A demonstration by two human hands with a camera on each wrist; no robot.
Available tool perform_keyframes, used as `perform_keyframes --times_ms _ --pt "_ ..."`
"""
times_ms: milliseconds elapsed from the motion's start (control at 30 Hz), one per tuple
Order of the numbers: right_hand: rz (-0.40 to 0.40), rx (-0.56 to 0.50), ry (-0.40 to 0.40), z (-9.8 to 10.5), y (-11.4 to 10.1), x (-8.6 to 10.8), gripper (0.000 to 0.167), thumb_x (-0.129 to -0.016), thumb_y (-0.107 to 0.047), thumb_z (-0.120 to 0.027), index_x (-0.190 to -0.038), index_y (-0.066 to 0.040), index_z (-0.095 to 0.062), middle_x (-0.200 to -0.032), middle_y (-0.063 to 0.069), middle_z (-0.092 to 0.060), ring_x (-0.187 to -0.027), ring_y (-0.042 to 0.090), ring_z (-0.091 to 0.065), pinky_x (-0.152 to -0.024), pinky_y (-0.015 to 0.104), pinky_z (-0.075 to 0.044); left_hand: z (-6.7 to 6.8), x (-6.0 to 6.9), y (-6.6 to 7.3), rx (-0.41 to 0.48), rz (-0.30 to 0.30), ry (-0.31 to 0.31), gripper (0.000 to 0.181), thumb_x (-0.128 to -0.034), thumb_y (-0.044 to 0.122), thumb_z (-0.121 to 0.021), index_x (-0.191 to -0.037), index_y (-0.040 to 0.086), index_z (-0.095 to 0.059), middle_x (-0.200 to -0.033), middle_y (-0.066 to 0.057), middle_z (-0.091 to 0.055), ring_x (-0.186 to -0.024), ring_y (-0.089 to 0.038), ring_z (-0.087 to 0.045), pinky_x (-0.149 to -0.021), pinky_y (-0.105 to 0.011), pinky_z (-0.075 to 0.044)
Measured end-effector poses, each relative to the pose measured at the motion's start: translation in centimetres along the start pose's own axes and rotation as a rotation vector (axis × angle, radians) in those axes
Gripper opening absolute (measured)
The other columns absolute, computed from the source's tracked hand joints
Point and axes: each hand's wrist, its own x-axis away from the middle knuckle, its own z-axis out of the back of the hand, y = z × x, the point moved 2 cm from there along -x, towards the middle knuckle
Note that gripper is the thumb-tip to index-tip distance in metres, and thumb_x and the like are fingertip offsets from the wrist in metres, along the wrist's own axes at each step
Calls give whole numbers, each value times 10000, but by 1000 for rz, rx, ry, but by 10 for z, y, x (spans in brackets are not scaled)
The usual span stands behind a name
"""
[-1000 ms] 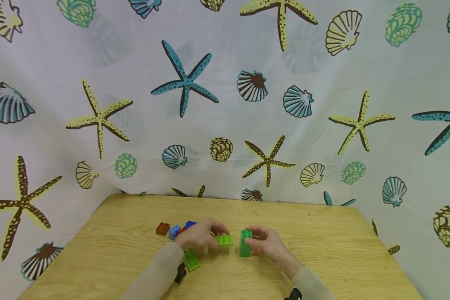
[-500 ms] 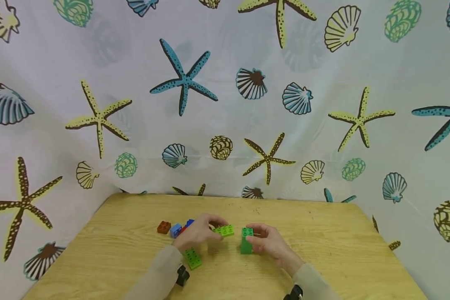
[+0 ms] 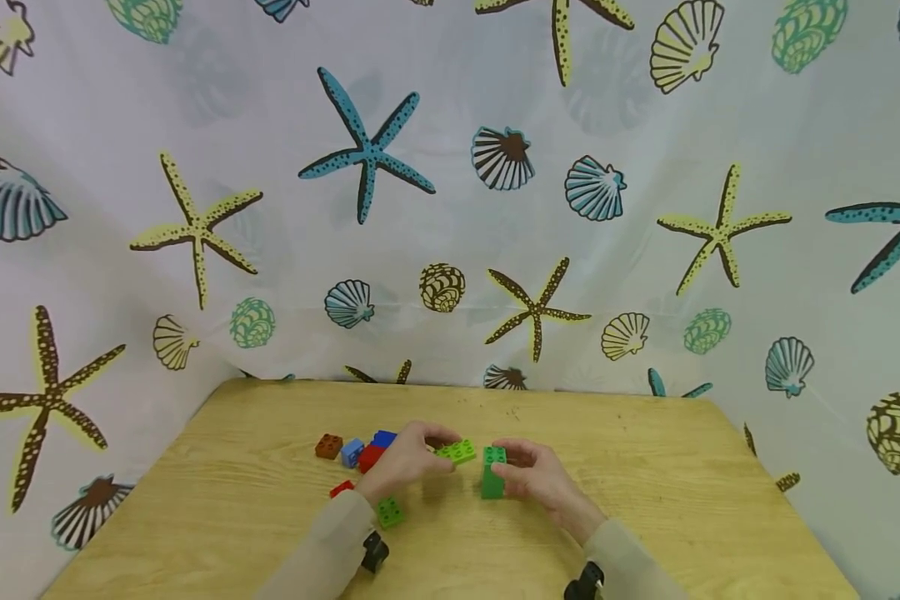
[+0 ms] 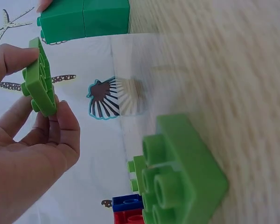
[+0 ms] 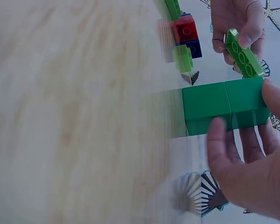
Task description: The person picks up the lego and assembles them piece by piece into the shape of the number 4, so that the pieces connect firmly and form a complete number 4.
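My left hand (image 3: 408, 457) pinches a flat lime-green toy brick (image 3: 461, 451) between thumb and fingers, above the table. In the left wrist view this brick (image 4: 39, 81) is tilted, its hollow underside partly showing. To its right, two darker green bricks (image 3: 493, 479) stand stacked upright on the table. My right hand (image 3: 540, 482) grips that stack (image 5: 224, 106) from the right, thumb in front and fingers behind. A small gap separates the lime brick from the stack in the head view. Another flat green brick (image 3: 390, 512) lies by my left sleeve, partly hidden by it.
Left of my left hand lie a brown brick (image 3: 329, 446), a light blue brick (image 3: 352, 452), a blue brick (image 3: 384, 438) and a red brick (image 3: 371, 457). A red piece (image 3: 341, 488) shows beside the sleeve. Another lime brick (image 5: 183, 58) shows in the right wrist view. A patterned curtain (image 3: 420, 233) hangs behind the table.
My left hand has lifted the flat lime brick off the table and carried it slightly right, closer to the stack. My right hand has stayed on the stack.
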Motion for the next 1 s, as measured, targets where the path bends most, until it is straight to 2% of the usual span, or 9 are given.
perform_keyframes --times_ms 200,367,633,833,1000 --pt "22 -12 -42 -4 4 1 565 -897 -229 -729 -1377 -2 -538 -1293 126 -625 -1049 125 -626 -860 355 -559 -4 2 -1 -7 8 41 355 -787 94 -770 -1137 106 -718 -1080 -27 -690 -967 -190 -577 -838 -360 -498" --pt "30 -27 -39 -4 4 1 550 -900 -203 -724 -1369 18 -540 -1278 138 -631 -1049 132 -631 -873 364 -558 -9 0 2 40 26 36 380 -806 131 -769 -1180 136 -703 -1131 -16 -673 -1045 -205 -568 -899 -416 -490" --pt "58 -28 -48 3 -1 -1 550 -908 -209 -713 -1383 1 -534 -1301 174 -609 -1063 155 -637 -888 373 -557 -17 -6 17 58 -63 44 377 -844 142 -738 -1216 162 -686 -1175 -22 -660 -1066 -219 -568 -859 -348 -504" --pt "49 -59 -57 5 1 -2 587 -909 -195 -711 -1412 16 -493 -1357 206 -570 -1123 188 -628 -906 378 -551 -24 -10 20 35 -114 10 367 -849 122 -732 -1212 147 -684 -1172 -30 -658 -1015 -187 -580 -827 -323 -507" --pt "43 -72 -62 5 0 -2 591 -898 -194 -725 -1404 15 -504 -1336 195 -587 -1087 178 -642 -879 348 -561 -27 -11 19 -18 -159 -8 346 -848 137 -743 -1190 148 -696 -1143 -26 -636 -1020 -188 -565 -834 -341 -503"
